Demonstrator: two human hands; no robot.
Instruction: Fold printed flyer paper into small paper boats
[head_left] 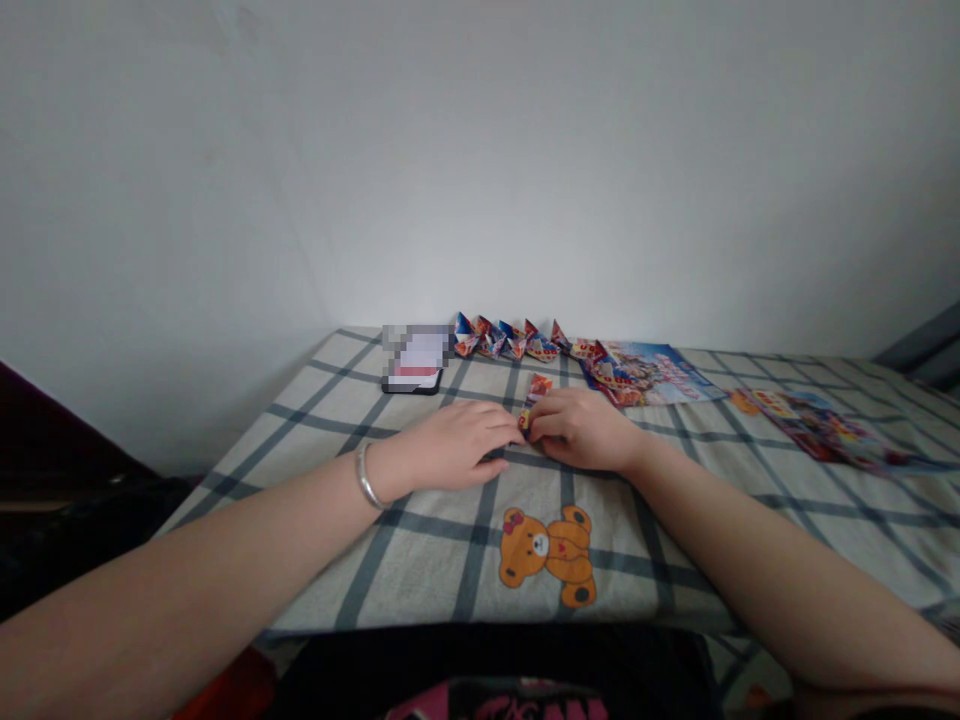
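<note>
A narrow folded strip of colourful printed paper (538, 388) lies on the table between my hands. My right hand (581, 430) is over its near part, with curled fingers pressing on it and hiding much of it. From the other side, my left hand (465, 445) reaches in with its fingers stretched out and the thumb apart. Its fingertips meet the near left end of the strip; whether they pinch it, I cannot make out. Beyond my hands, several folded pieces of the same kind of paper (510, 340) stand in a row, their pointed corners up.
Left of the row lies a phone (420, 362), its screen blurred. Flat printed sheets (667, 375) lie to the right, with another printed sheet (832, 425) farther right. A checked tablecloth (435, 560) with a printed bear covers the table. A white wall (480, 170) rises behind.
</note>
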